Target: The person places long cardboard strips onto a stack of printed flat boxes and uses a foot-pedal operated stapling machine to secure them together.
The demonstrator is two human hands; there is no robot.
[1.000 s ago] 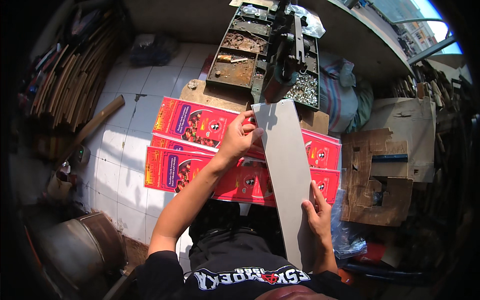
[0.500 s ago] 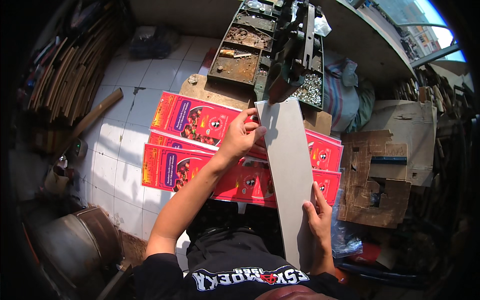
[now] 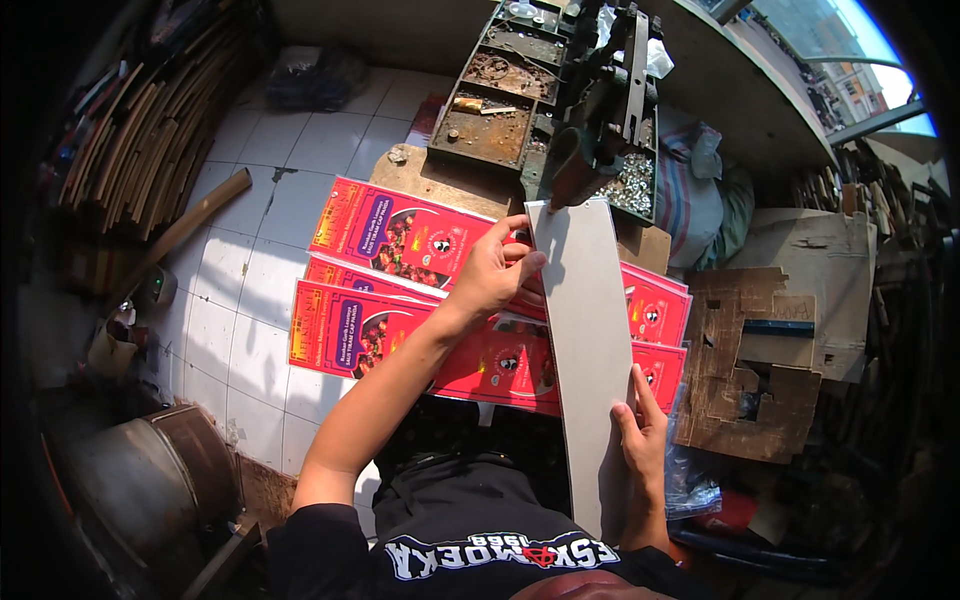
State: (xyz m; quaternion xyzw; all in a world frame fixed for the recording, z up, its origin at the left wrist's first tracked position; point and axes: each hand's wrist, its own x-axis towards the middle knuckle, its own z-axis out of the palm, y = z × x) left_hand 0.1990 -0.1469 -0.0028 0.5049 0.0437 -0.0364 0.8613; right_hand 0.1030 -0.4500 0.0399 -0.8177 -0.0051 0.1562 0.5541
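A long, pale grey panel [image 3: 592, 320] slants from the foot of a dark metal press [image 3: 585, 165] back toward my body. Its far end lies under the press tip. My left hand [image 3: 497, 268] grips the panel's left edge near that end, with fingers bent and thumb resting on the face. Nearer to me, my right hand [image 3: 645, 445] holds the right edge, thumb on top and some fingers hidden beneath. Several red printed sheets [image 3: 460, 372] with food pictures lie overlapping under the panel and my left forearm.
Beside the press stands a rusty compartment tray [image 3: 482, 130] with scraps; small shiny metal rings [image 3: 630, 185] fill its right side. Torn brown cardboard [image 3: 730, 360] and a striped sack [image 3: 690, 190] are at right. A metal drum [image 3: 140, 475] stands lower left, stacked boards [image 3: 160, 150] upper left.
The whole view has shifted slightly, carrying the scene a little to the right. Both hands keep their hold on the panel, whose far end stays under the press.
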